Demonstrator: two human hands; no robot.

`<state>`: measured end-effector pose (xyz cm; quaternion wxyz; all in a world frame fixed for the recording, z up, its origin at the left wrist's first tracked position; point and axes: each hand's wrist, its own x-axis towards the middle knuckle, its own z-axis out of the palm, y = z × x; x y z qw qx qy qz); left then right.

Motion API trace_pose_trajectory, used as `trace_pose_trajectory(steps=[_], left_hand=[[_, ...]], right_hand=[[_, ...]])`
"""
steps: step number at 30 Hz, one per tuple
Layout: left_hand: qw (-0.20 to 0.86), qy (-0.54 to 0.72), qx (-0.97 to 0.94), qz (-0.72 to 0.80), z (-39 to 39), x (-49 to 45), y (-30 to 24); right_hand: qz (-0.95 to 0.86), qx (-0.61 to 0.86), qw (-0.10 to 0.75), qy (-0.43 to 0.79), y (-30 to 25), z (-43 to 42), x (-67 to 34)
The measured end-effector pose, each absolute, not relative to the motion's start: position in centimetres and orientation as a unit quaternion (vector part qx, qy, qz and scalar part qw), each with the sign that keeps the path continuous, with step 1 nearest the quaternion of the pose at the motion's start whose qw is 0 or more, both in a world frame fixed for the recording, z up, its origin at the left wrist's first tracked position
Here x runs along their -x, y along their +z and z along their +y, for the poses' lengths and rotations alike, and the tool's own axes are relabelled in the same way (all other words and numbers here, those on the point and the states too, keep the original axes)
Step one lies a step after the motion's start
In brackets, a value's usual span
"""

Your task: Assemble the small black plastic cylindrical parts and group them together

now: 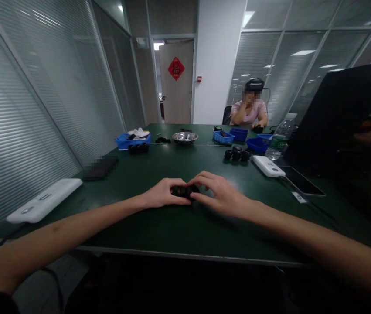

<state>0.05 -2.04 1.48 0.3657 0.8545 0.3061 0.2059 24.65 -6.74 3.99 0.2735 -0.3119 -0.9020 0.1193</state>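
Both my hands meet on the dark green table around a small black part. My left hand is curled with its fingers closed on the part's left side. My right hand bends its fingers over the part's right side and grips it too. The part rests on or just above the table top; most of it is hidden by my fingers.
A group of black parts, a white power bank, a phone and a water bottle lie right. Blue bins, a steel bowl sit far. White device at left. A person sits opposite.
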Motion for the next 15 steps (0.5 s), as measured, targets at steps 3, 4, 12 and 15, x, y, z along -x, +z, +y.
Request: trace_pose_trajectory(steps=[3,4,12,15], left_hand=[[0.359,0.202,-0.859,0.304,-1.91,0.05,1.36],[0.361,0.202,-0.859,0.303,-1.88,0.09,1.32],[0.37,0.204,-0.854,0.304,-1.9,0.06,1.29],[0.364,0.205,-0.859,0.295,-1.79,0.12,1.22]], right_hand=[[-0.91,0.291,0.263,0.132,4.07,-6.87,-24.6],[-0.914,0.275,0.262,0.141,4.15,-6.95,-24.6],[-0.9,0.328,0.262,0.117,3.92,-7.04,-24.33],[-0.909,0.308,0.246,0.135,4.0,-6.99,-24.43]])
